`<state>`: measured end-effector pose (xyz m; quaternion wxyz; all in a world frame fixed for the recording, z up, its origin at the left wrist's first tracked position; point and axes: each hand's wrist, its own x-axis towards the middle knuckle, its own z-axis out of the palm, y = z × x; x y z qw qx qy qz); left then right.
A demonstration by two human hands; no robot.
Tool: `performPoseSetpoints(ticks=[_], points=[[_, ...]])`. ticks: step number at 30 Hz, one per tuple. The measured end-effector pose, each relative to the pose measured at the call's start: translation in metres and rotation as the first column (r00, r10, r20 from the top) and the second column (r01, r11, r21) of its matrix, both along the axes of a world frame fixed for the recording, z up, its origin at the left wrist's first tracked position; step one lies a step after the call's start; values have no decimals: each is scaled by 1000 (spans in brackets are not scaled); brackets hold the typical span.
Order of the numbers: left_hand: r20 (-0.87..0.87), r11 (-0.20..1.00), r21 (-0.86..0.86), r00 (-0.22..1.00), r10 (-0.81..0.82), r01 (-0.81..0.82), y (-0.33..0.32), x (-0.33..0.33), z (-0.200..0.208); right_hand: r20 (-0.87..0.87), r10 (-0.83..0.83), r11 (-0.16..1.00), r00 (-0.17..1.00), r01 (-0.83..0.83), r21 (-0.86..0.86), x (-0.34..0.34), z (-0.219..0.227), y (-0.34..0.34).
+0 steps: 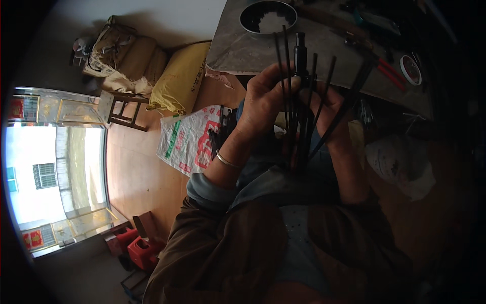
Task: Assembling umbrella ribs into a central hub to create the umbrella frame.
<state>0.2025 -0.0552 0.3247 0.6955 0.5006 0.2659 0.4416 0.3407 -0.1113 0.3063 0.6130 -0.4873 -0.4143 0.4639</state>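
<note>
In front of my lap, both hands are raised close together beside the near edge of the table. My left hand (264, 97) is closed, thumb and fingers pinching the base of a black bottle-shaped piece (300, 53) that stands upright. Several thin dark rods (330, 76) fan up and down around that piece. My right hand (328, 101) has its fingers curled round the same bundle from the right. Shadow hides the lower joints of the rods and most of the right fingertips. A metal bangle (226, 159) circles my left wrist.
The grey table (230, 45) carries a bowl of white material (268, 17), red-handled pliers (391, 73) and a round tin (410, 70). Left of me are a yellow sack (179, 76), a wooden stool (127, 112), a white printed bag (190, 137) beside dark rods, and red plastic containers (144, 253).
</note>
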Motion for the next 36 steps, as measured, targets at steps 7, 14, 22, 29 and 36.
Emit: performPoseSetpoints(ticks=[7,14,22,29,36], points=[[35,1000,-23,999,9,-8,-1,-1,-3,186,38,999,982,-30,-45,10,7,2],[16,998,-50,999,29,-28,-4,5,-3,172,76,997,982,-75,-11,15,12,2],[124,997,-68,992,-17,26,-6,6,-4,-85,93,992,992,-100,-82,16,6,0],[88,992,-107,994,-65,74,-8,1,0,-198,201,961,959,-233,-150,19,6,-5],[178,975,-151,975,-135,163,-6,2,-2,-297,229,940,927,-290,-178,20,6,-6]])
